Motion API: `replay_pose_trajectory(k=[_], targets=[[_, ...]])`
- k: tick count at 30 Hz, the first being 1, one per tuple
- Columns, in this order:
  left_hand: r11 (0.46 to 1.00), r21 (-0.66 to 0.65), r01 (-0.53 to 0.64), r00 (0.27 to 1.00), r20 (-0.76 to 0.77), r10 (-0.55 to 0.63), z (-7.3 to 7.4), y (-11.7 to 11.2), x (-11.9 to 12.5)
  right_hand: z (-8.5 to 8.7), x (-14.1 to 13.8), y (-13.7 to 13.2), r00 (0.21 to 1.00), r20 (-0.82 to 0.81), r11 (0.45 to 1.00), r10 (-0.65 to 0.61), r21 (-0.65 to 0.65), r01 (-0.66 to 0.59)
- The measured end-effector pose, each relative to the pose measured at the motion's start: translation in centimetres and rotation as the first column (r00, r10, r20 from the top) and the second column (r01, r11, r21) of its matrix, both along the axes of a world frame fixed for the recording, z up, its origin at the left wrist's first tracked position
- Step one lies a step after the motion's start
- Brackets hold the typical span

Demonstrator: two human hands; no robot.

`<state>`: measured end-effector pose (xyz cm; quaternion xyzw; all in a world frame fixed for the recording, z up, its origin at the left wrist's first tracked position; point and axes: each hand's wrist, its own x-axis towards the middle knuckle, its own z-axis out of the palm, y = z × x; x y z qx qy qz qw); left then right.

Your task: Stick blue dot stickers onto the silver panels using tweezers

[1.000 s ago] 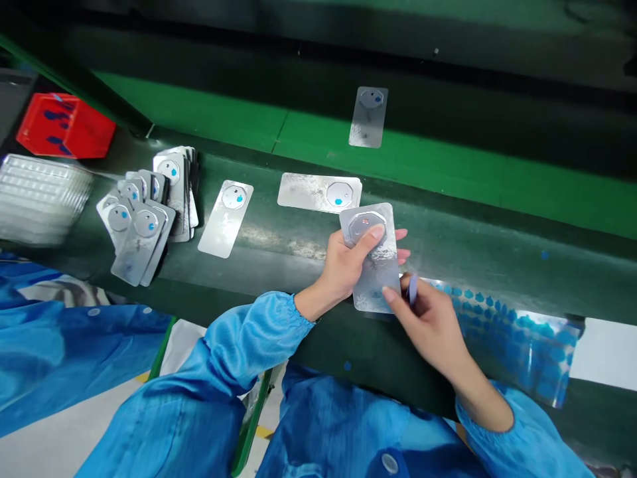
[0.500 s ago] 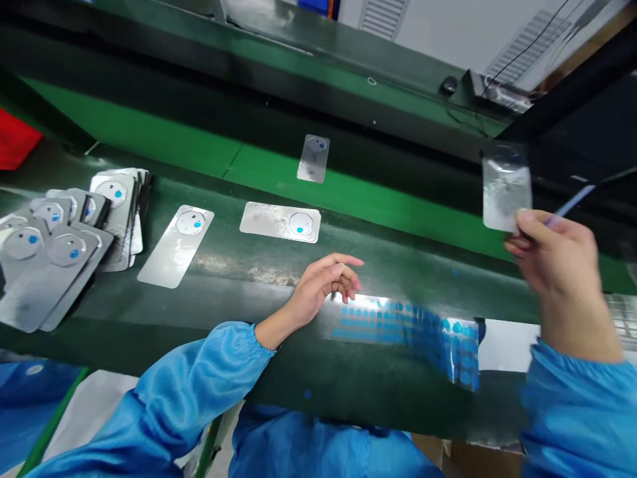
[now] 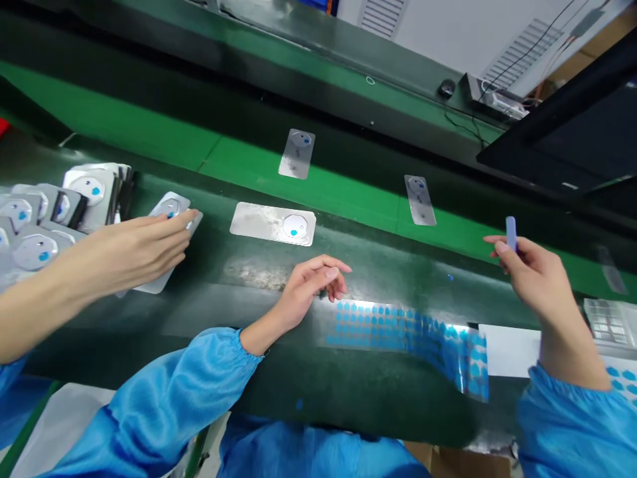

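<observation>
My left hand (image 3: 311, 282) rests on the dark green bench with fingers loosely curled and nothing in it, at the left end of a clear sheet of blue stickers (image 3: 408, 332). My right hand (image 3: 530, 272) is raised at the right, pinching a small pale blue stick (image 3: 511, 232). A silver plate (image 3: 421, 199) lies on the green belt beyond it. Another silver plate with a blue dot (image 3: 273, 224) lies just past my left hand. A co-worker's hand (image 3: 129, 249) reaches in from the left onto a plate (image 3: 166, 245).
A pile of silver plates (image 3: 54, 212) sits at the far left. One more plate (image 3: 297, 153) lies on the green belt (image 3: 348, 192). A white sheet (image 3: 512, 348) and a ribbed tray (image 3: 610, 322) lie at the right. A dark monitor (image 3: 572, 146) hangs at the upper right.
My right hand has let go of the silver plate, which now lies on the belt, and has dropped lower with the stick. A co-worker's hand has come in from the left onto a plate.
</observation>
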<state>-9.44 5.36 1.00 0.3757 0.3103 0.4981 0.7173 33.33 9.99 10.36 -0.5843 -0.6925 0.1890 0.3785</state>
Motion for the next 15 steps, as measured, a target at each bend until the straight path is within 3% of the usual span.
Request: replay_pose_trajectory(k=[3, 6, 10, 15], targets=[[1.000, 0.014, 0.011, 0.997, -0.071, -0.010, 0.0, 0.0, -0.1, -0.2, 3.1, -3.1, 0.983, 0.134, 0.991, -0.123, -0.030, 0.128], [0.998, 0.057, 0.028, 0.983, -0.181, -0.018, 0.1, 0.1, -0.1, -0.1, 3.6, -8.2, 0.959, 0.190, 0.973, -0.212, -0.054, 0.226], [0.980, 0.194, 0.051, 0.926, -0.377, 0.027, 0.3, 0.4, -0.1, -0.7, 1.1, -14.1, 0.922, 0.133, 0.925, -0.364, -0.061, 0.374], [0.895, 0.440, 0.080, 0.786, -0.579, 0.214, 0.3, 0.4, -1.6, -2.2, -2.4, -18.0, 0.878, 0.024, 0.878, -0.479, -0.021, 0.479]])
